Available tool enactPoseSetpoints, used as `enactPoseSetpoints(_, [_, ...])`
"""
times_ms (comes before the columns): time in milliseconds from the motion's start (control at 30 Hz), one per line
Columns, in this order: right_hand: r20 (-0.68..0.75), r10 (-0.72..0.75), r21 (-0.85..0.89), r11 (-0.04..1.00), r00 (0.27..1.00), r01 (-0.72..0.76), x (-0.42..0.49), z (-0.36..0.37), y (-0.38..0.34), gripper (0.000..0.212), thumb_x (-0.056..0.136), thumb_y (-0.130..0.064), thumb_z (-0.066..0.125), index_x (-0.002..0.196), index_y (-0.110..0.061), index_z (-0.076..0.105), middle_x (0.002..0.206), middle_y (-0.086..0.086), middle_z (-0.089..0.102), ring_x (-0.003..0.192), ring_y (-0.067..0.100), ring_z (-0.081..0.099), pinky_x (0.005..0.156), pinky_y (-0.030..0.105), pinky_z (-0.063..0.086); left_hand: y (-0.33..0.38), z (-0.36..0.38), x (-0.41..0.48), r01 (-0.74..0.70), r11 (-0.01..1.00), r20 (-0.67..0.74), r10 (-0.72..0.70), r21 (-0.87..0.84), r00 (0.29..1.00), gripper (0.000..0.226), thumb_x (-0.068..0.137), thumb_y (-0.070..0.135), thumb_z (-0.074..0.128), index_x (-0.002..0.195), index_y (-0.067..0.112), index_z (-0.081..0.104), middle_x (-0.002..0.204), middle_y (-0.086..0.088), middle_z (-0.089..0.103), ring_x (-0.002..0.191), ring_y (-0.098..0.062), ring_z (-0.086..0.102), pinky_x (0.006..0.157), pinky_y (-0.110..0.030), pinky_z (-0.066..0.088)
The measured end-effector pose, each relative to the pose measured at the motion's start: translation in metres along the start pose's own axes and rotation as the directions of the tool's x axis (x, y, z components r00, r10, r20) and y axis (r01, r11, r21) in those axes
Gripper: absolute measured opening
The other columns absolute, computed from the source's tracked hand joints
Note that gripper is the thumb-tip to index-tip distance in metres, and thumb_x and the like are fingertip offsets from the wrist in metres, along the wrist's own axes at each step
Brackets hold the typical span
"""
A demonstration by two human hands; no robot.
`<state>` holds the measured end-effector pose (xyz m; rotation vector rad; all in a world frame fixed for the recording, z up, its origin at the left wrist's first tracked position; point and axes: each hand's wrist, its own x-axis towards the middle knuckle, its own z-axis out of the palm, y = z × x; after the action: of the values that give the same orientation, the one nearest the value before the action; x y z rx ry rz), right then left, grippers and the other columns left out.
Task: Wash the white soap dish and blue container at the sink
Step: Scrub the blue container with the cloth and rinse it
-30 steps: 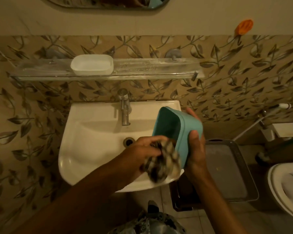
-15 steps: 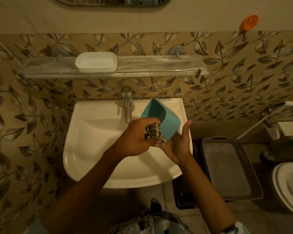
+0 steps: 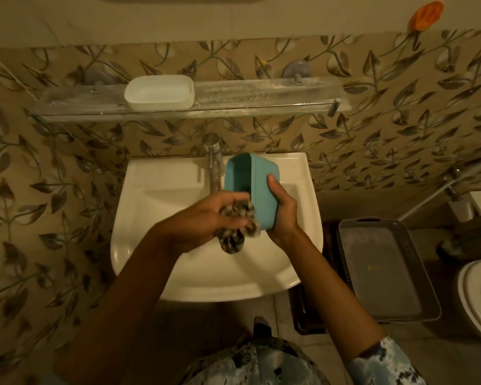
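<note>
A: Versus half a second back?
B: Blue container (image 3: 258,190) turned more upright, mouth now facing 9 o'clock toward the tap (image 3: 213,162); earlier tilted with mouth up toward 10 o'clock. Right hand (image 3: 282,209) shifted from cupping underneath to clasping the outer wall, thumb laid up the side. Left hand (image 3: 206,218) lower, cloth (image 3: 238,226) now at the rim's near corner, hanging out at 6 o'clock. White soap dish (image 3: 159,93) same spot on the glass shelf (image 3: 261,98).

A: Grips?
B: Right grip closed around the container. Left grip clenched on the bunched checked cloth, pressed against the container's lower rim.

A: Container look and place?
B: Teal-blue, rectangular, rounded corners, hollow side visible and darker, outer wall smooth. Held above the sink (image 3: 178,268) basin, at about 1 o'clock from basin centre, just beside the tap. Wet or dry: cannot tell.

A: Soap dish?
B: White, oval-cornered, open side up, at 12 o'clock above the sink, left part of the shelf.
</note>
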<state>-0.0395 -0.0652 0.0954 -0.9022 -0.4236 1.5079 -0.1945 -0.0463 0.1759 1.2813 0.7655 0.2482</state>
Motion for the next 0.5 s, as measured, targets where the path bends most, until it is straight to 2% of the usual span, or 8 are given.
enactPoseSetpoints(100, [0.11, -0.183, -0.042, 0.981, 0.977, 0.189, 0.005, 0.0, -0.001, 0.049, 0.089, -0.033, 0.042, 0.137, -0.023, 0.042, 0.123, 0.011, 0.058, 0.106, 0.022, 0.061, 0.082, 0.032, 0.056, 0.002, 0.001, 0.001, -0.001, 0.861, -0.06, -0.034, -0.509, 0.998, 0.053, 0.081, 0.005, 0.047, 0.133, -0.001, 0.044, 0.129, -0.02, 0.055, 0.125, -0.034, 0.05, 0.101, -0.04, 0.044])
enactPoseSetpoints(167, [0.162, -0.227, -0.049, 0.97, 0.96, 0.238, 0.008, -0.001, -0.003, 0.045, 0.09, -0.029, 0.039, 0.135, -0.029, 0.041, 0.127, 0.011, 0.054, 0.11, 0.023, 0.058, 0.087, 0.034, 0.054, -0.005, 0.01, 0.005, -0.011, 0.797, -0.101, -0.062, -0.604, 0.993, 0.049, 0.083, 0.005, 0.044, 0.132, 0.004, 0.045, 0.126, -0.016, 0.057, 0.118, -0.03, 0.054, 0.098, -0.038, 0.044])
enactPoseSetpoints(200, [0.16, -0.232, -0.054, 0.968, 0.959, 0.243, 0.01, -0.002, -0.006, 0.046, 0.089, -0.03, 0.041, 0.136, -0.029, 0.041, 0.128, 0.012, 0.054, 0.11, 0.023, 0.058, 0.089, 0.035, 0.054, -0.007, 0.013, 0.007, -0.004, 0.855, -0.126, -0.072, -0.519, 0.989, 0.044, 0.087, 0.002, 0.044, 0.13, 0.01, 0.046, 0.121, -0.009, 0.059, 0.111, -0.021, 0.058, 0.094, -0.032, 0.048])
enactPoseSetpoints(233, [0.146, -0.224, -0.054, 0.971, 0.964, 0.234, 0.011, -0.002, -0.009, 0.048, 0.088, -0.031, 0.043, 0.136, -0.027, 0.041, 0.127, 0.012, 0.054, 0.108, 0.023, 0.058, 0.089, 0.037, 0.053, -0.005, 0.014, 0.006, 0.007, 0.962, -0.139, -0.046, -0.271, 0.989, 0.042, 0.09, 0.001, 0.045, 0.129, 0.017, 0.046, 0.119, -0.002, 0.059, 0.106, -0.01, 0.058, 0.089, -0.022, 0.05])
enactPoseSetpoints(267, [0.122, -0.198, -0.041, 0.978, 0.973, 0.204, 0.012, -0.003, -0.01, 0.051, 0.088, -0.032, 0.044, 0.138, -0.024, 0.04, 0.125, 0.012, 0.055, 0.106, 0.023, 0.06, 0.089, 0.038, 0.053, -0.002, 0.013, 0.006, 0.029, 0.996, -0.102, -0.02, 0.087, 0.995, 0.042, 0.093, 0.005, 0.048, 0.13, 0.023, 0.042, 0.122, 0.004, 0.056, 0.106, -0.003, 0.056, 0.087, -0.014, 0.049])
enactPoseSetpoints(333, [0.041, -0.101, 0.016, 0.995, 0.994, 0.101, 0.012, -0.006, -0.007, 0.058, 0.087, -0.036, 0.049, 0.141, -0.015, 0.041, 0.115, 0.011, 0.063, 0.096, 0.021, 0.066, 0.083, 0.036, 0.057, 0.003, 0.004, 0.011, 0.046, 0.796, 0.008, -0.063, 0.604, 0.998, 0.052, 0.092, 0.01, 0.053, 0.137, 0.024, 0.031, 0.135, 0.002, 0.047, 0.118, -0.007, 0.05, 0.094, -0.017, 0.043])
enactPoseSetpoints(400, [-0.035, 0.005, 0.078, 0.997, 0.999, -0.002, 0.013, -0.007, 0.0, 0.069, 0.08, -0.042, 0.059, 0.138, -0.009, 0.045, 0.104, 0.01, 0.067, 0.087, 0.02, 0.069, 0.074, 0.032, 0.059, 0.009, -0.001, 0.015, 0.059, 0.582, 0.041, -0.158, 0.811, 0.987, 0.056, 0.09, 0.01, 0.056, 0.137, 0.02, 0.029, 0.137, -0.005, 0.046, 0.121, -0.02, 0.048, 0.1, -0.032, 0.041])
enactPoseSetpoints(500, [-0.046, 0.027, 0.12, 0.993, 0.999, -0.021, 0.016, -0.009, 0.001, 0.064, 0.074, -0.045, 0.06, 0.128, -0.01, 0.055, 0.095, 0.008, 0.071, 0.084, 0.021, 0.068, 0.07, 0.031, 0.059, 0.009, 0.001, 0.02, 0.137, 0.303, -0.095, -0.15, 0.943, 0.984, 0.05, 0.086, 0.015, 0.061, 0.13, 0.019, 0.036, 0.132, -0.008, 0.051, 0.12, -0.028, 0.046, 0.102, -0.045, 0.027])
